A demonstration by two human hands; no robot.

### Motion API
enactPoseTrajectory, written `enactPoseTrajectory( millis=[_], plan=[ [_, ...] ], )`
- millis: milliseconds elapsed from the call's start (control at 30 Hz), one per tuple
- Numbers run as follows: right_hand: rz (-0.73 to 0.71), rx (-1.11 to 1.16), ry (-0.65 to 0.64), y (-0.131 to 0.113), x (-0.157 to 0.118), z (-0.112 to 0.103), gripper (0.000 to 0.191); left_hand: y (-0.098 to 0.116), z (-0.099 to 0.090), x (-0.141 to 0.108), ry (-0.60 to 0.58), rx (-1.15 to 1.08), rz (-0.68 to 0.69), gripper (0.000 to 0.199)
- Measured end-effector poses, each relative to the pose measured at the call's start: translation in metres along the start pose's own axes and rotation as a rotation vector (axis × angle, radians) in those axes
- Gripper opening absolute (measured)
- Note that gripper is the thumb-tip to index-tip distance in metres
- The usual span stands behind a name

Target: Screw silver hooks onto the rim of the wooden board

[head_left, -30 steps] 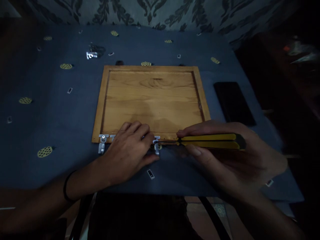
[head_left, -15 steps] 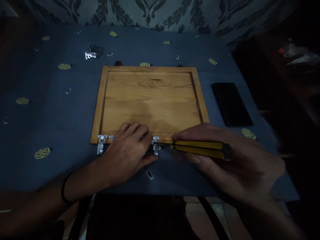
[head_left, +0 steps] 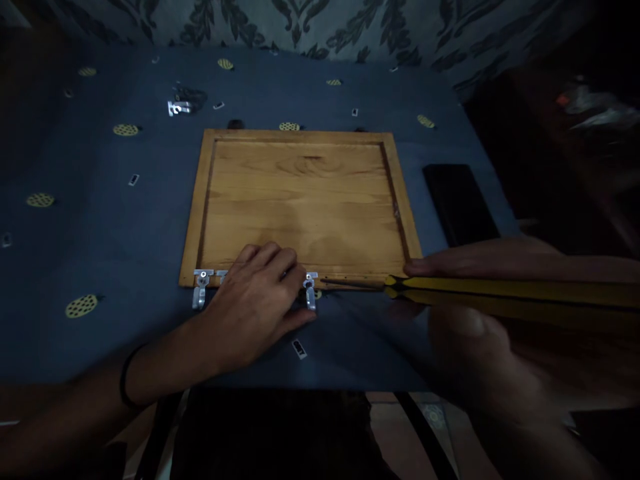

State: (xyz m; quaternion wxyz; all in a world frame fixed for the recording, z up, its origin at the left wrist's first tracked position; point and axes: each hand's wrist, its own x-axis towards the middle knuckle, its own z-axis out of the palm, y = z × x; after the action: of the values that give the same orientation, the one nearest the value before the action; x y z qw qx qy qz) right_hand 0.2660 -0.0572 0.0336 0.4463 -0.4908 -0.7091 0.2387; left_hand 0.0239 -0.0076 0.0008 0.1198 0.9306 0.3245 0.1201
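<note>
The wooden panel point(head_left: 305, 200) lies flat on the desk point(head_left: 125, 240), a metal bracket point(head_left: 199, 297) at the left of its near edge and a second bracket point(head_left: 311, 297) farther right along it. The left hand point(head_left: 255, 293) rests curled over that edge between them — whether it grips anything beneath, I cannot tell. The right hand point(head_left: 535, 350) grips the yellow-and-black screwdriver point(head_left: 475, 288), whose shaft points left, its tip just beside the second bracket (contact is too dark to judge). To work well here, I would bring the tip squarely into the screw head before turning, press in line with the shaft — and guard the left thumb, which sits close by, against a slip.
</note>
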Motion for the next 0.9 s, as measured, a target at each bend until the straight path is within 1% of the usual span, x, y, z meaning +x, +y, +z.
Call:
enactPoseTrajectory(
  millis=[33, 67, 100, 133, 200, 333, 467, 600, 667, 733, 800, 900],
  plan=[
    [-0.001, -0.012, 0.102, 0.000, 0.000, 0.001, 0.028, 0.000, 0.000, 0.000, -0.006, 0.002, -0.001, 0.035],
    [-0.037, -0.009, 0.139, 0.000, -0.001, 0.004, 0.029, 0.000, 0.000, 0.000, -0.014, 0.005, -0.002, 0.035],
    [-0.025, -0.003, 0.119, 0.000, -0.001, 0.007, 0.028, 0.000, -0.001, 0.000, -0.022, 0.005, -0.002, 0.034],
    [-0.027, 0.010, 0.110, 0.001, -0.001, 0.012, 0.021, 0.000, -0.001, 0.000, -0.030, 0.005, -0.003, 0.034],
    [-0.038, 0.028, 0.097, 0.004, -0.001, 0.019, 0.014, 0.000, -0.001, 0.000, -0.031, 0.004, -0.001, 0.034],
    [-0.032, 0.039, 0.089, 0.009, -0.001, 0.026, 0.013, 0.000, -0.001, 0.000, -0.003, 0.009, 0.008, 0.035],
    [-0.090, 0.035, 0.088, 0.007, 0.002, 0.026, 0.013, 0.000, 0.000, -0.001, 0.035, 0.016, 0.024, 0.037],
    [-0.100, 0.023, 0.020, 0.002, 0.006, 0.023, 0.019, 0.000, -0.001, 0.000, 0.011, 0.012, 0.009, 0.034],
    [-0.131, 0.007, -0.015, 0.000, 0.007, 0.021, 0.023, 0.000, -0.001, 0.000, -0.008, 0.006, 0.004, 0.033],
    [-0.157, 0.010, -0.016, -0.001, 0.007, 0.019, 0.026, 0.000, -0.001, 0.000, -0.005, 0.002, 0.004, 0.034],
    [-0.146, 0.032, -0.033, -0.003, 0.008, 0.017, 0.032, 0.000, -0.001, 0.000, 0.001, 0.002, 0.004, 0.036],
    [-0.110, 0.085, -0.136, -0.005, 0.010, 0.013, 0.037, 0.000, -0.002, 0.000, -0.016, 0.005, 0.008, 0.036]
  ],
)
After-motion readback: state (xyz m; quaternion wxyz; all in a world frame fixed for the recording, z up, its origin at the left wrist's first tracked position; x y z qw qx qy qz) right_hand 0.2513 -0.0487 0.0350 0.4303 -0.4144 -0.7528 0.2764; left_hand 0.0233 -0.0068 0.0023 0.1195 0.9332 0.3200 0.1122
